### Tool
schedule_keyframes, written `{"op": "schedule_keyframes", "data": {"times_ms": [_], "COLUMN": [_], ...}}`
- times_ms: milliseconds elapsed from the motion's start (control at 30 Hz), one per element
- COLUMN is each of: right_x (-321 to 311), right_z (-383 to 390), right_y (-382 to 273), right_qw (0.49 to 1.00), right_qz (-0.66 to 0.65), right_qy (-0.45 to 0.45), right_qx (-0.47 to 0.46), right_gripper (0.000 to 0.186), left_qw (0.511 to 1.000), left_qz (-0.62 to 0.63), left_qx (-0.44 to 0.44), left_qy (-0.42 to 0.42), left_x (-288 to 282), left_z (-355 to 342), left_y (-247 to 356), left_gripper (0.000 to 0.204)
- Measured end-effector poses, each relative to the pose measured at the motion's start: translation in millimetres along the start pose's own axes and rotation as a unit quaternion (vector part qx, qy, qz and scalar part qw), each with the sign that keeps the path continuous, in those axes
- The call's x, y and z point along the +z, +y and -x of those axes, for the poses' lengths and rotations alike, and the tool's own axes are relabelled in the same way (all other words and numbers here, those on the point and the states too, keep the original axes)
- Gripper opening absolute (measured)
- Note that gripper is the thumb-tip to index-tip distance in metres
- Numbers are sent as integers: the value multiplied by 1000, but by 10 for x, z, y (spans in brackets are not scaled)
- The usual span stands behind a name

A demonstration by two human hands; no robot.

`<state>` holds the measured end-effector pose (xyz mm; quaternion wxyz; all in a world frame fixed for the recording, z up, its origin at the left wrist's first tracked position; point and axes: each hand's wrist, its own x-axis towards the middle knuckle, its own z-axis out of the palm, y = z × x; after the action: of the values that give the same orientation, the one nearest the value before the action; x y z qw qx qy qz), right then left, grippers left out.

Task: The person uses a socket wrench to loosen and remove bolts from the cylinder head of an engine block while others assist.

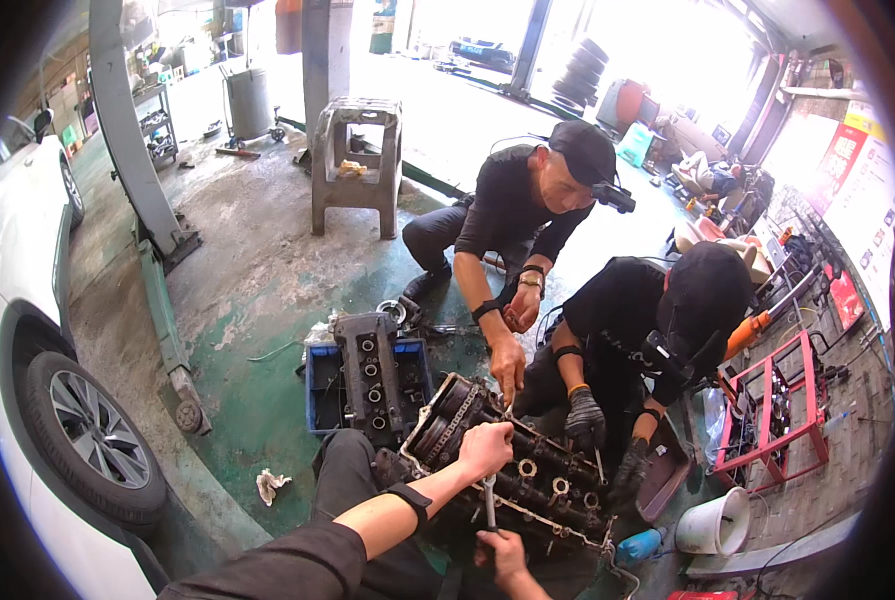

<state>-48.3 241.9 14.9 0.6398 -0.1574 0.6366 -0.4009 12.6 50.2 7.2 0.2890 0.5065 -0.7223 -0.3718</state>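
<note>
A greasy engine cylinder head (543, 500) lies low in front of me, with a timing chain along its left end. My left hand (488, 450) is closed above its near side, and what its fingers hold is hidden. Just under that hand is the upper end of a metal wrench (490, 505). My right hand (504, 553) wraps round the wrench's lower end, near the engine's front edge. Across the engine, a crouching person's bare hand (508, 365) holds a tool on it. Another person's gloved hand (586, 418) holds a thin tool against the right part.
A blue crate (323, 390) bears a dark valve cover (368, 375). Left stands a white car (13, 330) beside a lift post (138, 150). A grey stool (358, 170) is behind. On the right are a red metal frame (778, 400), white bucket (713, 525) and brown tray (668, 470).
</note>
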Motion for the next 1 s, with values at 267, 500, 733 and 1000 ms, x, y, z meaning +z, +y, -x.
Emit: {"op": "schedule_keyframes", "data": {"times_ms": [267, 500, 733, 1000], "right_x": [861, 127, -773, -305], "right_z": [9, -28, -304, -102], "right_y": [218, -12, -724, -171], "right_qw": [971, 997, 958, 986], "right_qz": [-206, 62, 228, 47], "right_qy": [108, -44, -171, -153], "right_qx": [-50, -6, 28, 49], "right_gripper": [19, 20, 26, 19], "left_qw": [994, 999, 996, 999], "left_qz": [-31, -48, -35, -28], "left_qx": [99, -12, -55, -19], "left_qy": [-39, -18, 61, 17], "left_x": [-4, -58, -37, 1], "left_z": [-35, 71, 130, 81], "left_y": [6, -11, 14, -1], "left_gripper": [11, 13, 10, 10]}}
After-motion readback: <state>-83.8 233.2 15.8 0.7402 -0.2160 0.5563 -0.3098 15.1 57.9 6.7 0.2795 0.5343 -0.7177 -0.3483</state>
